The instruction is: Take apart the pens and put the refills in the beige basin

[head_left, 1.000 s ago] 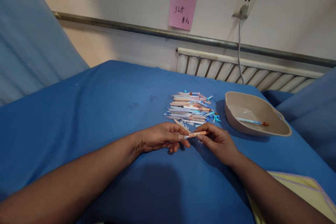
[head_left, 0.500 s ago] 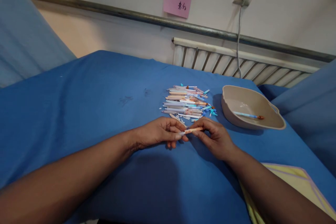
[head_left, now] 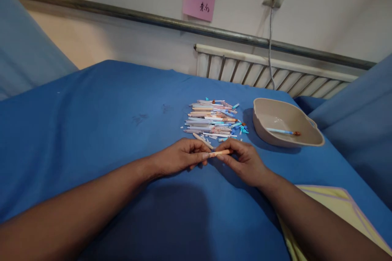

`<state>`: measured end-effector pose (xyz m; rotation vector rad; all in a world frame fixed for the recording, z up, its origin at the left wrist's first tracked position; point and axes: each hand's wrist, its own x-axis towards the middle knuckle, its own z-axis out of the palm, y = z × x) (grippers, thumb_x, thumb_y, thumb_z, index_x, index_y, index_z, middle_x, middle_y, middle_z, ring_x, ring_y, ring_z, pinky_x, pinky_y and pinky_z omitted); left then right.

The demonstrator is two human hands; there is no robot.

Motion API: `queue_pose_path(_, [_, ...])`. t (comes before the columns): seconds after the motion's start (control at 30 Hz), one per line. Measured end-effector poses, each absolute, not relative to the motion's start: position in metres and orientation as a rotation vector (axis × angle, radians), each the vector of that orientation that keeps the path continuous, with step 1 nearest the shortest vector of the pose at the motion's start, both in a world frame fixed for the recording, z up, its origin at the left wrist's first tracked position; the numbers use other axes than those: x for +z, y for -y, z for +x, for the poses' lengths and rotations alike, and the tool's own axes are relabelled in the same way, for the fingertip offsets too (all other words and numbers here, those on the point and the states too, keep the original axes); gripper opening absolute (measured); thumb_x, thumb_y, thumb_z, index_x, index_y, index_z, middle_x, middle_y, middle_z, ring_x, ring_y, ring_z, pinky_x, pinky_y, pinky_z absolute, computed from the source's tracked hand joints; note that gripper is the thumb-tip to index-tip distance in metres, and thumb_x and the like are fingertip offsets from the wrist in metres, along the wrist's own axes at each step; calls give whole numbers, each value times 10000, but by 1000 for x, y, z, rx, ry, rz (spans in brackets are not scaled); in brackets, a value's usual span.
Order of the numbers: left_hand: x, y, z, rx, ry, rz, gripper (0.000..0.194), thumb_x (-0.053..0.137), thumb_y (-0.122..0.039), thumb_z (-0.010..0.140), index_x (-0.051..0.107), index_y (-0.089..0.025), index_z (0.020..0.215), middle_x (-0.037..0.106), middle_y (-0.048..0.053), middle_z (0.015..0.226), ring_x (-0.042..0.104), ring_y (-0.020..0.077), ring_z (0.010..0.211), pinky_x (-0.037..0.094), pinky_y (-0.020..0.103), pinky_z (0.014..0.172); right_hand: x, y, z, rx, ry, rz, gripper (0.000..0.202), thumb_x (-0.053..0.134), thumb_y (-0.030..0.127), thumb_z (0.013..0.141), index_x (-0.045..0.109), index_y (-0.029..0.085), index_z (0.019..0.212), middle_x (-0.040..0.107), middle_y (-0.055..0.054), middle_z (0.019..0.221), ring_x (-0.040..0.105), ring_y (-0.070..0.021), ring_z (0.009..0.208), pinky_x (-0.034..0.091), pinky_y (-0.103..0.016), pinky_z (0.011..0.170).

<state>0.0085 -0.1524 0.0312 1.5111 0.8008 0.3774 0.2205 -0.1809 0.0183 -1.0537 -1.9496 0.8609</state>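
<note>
Between my hands is an orange pen barrel point(head_left: 221, 153), held level just above the blue cloth. My left hand point(head_left: 186, 155) pinches its left end between thumb and fingers. The fingers of my right hand point(head_left: 243, 159) are closed on its right end. Whatever small part lies under my left thumb is hidden. Right behind my hands lies a pile of pen parts point(head_left: 211, 118), with white, grey and orange barrels, thin refills and small blue pieces. A loose cream-coloured barrel point(head_left: 202, 140) lies slanted close to my left fingertips.
A beige basin point(head_left: 288, 136) stands to the right, with a blue and white pen point(head_left: 280, 131) inside. A yellow cloth point(head_left: 330, 208) lies under my right forearm. Behind the blue-covered table point(head_left: 122, 102) are a radiator point(head_left: 245, 67) and a pipe. Blue curtains hang at both sides.
The white piece that showed between my left thumb and the orange barrel is now out of sight; my hands are closer together. The whole view has shifted slightly.
</note>
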Motion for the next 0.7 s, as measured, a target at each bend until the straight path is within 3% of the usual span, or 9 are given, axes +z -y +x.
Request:
queue_pose_path(0.3, [33, 149, 5, 412, -893, 1426, 252, 613, -382, 787, 601, -134, 828, 573, -7, 648, 388, 46, 444, 274, 168, 414, 19, 179, 224, 1156, 1525, -1097, 217, 622, 386, 774, 602, 175, 818, 554, 13, 641, 471, -99, 541, 419, -221, 493])
queue_pose_path(0.47, [32, 146, 4, 505, -896, 1307, 220, 627, -342, 783, 589, -127, 815, 572, -5, 661, 375, 30, 428, 255, 162, 398, 16, 168, 233, 1160, 1197, -1027, 195, 604, 372, 787, 552, 188, 748, 512, 36, 575, 464, -90, 521, 419, -218, 527])
queue_pose_path(0.6, [31, 146, 5, 539, -876, 1181, 239, 631, -341, 789, 578, -117, 853, 584, 13, 707, 385, 21, 418, 233, 152, 369, 16, 166, 228, 1400, 1035, -991, 251, 614, 405, 754, 497, 190, 705, 589, 4, 651, 563, -119, 566, 462, -247, 550])
queue_pose_path(0.7, [31, 147, 7, 497, -839, 1109, 249, 627, -352, 794, 575, -117, 857, 598, 23, 726, 417, 24, 416, 273, 149, 365, 16, 170, 221, 1559, 1061, -978, 244, 592, 404, 765, 523, 192, 865, 623, -12, 728, 623, -149, 631, 480, -266, 561])
